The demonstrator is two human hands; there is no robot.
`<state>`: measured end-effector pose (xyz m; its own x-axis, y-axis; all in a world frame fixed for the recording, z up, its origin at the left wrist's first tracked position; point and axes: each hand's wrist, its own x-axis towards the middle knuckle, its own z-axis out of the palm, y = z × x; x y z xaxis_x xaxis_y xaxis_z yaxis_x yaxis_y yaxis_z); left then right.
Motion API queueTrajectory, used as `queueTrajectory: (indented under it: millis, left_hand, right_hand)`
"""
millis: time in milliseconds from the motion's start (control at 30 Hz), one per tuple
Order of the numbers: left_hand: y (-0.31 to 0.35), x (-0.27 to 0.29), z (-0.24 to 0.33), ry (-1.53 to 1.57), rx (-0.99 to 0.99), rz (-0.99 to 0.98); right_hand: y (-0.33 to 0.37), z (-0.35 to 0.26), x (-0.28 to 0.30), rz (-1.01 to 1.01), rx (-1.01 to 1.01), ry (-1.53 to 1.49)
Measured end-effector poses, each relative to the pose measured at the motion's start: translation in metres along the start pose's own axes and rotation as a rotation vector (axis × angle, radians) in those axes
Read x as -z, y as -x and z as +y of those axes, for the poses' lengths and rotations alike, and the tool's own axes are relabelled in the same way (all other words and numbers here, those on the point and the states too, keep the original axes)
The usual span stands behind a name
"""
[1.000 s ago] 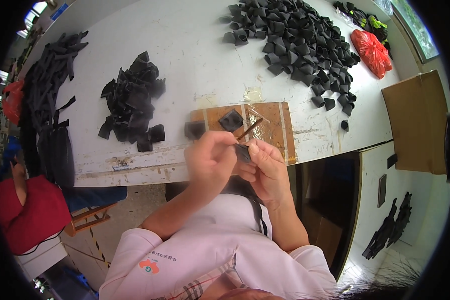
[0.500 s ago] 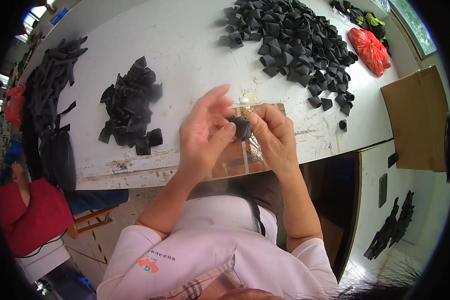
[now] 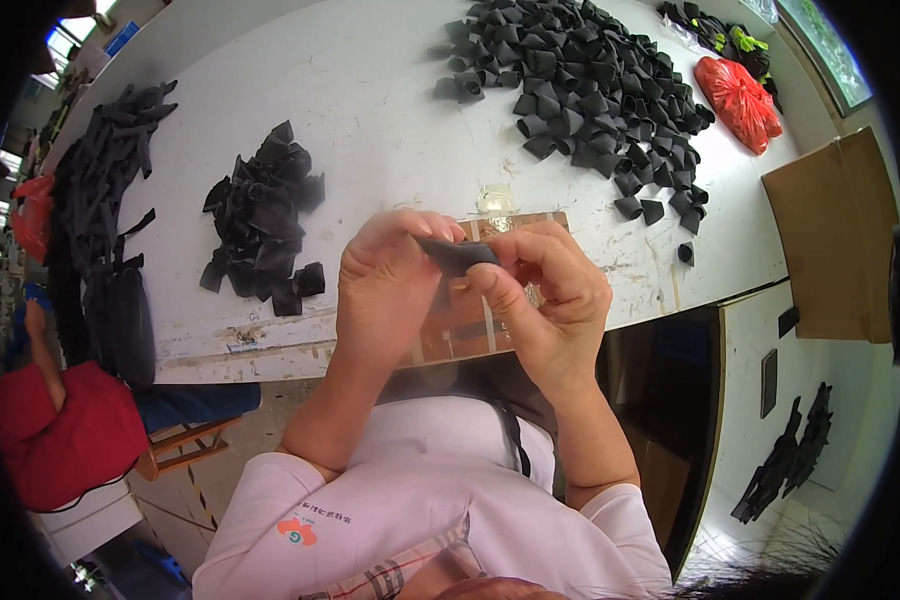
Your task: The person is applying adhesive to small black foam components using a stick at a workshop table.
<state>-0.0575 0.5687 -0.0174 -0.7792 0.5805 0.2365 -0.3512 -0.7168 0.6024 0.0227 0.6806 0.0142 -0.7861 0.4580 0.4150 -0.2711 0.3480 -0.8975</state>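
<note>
Both hands hold one small black fabric piece (image 3: pixel 458 256) above the table's front edge. My left hand (image 3: pixel 388 275) grips its left end, fingers curled behind it. On the right end, my right hand (image 3: pixel 550 290) pinches it between thumb and fingers. Beneath the hands lies a brown taped board (image 3: pixel 460 330), with a strip of clear shiny tape (image 3: pixel 495 198) at its far edge. To the left is a heap of flat black pieces (image 3: pixel 265 215). Farther off on the right spreads a large pile of rolled black loops (image 3: pixel 600 90).
Long black strips (image 3: pixel 110 150) are heaped along the table's left side. A red plastic bag (image 3: pixel 738 105) sits at the far right, near a cardboard box (image 3: pixel 835 240). Another person in a red top (image 3: pixel 70 430) sits at the lower left.
My left fingers have come down and closed on the black piece. The piece has turned from end-on to lying lengthwise between both hands, and my right thumb has shifted lower.
</note>
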Motion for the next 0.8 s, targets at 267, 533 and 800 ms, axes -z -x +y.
queueTrajectory:
  millis: [267,533,800]
  left_hand:
    - [0.000,0.001,0.012,-0.416,0.035,-0.031]
    - [-0.016,0.005,0.022,-0.880,-0.020,-0.281]
    - [-0.019,0.052,-0.025,-1.151,0.133,0.107]
  right_hand:
    - [0.031,0.045,-0.005,0.010,0.010,0.205]
    - [0.004,0.011,0.012,-0.132,0.066,0.271]
    - [-0.063,0.019,0.043,0.198,-0.352,-0.328]
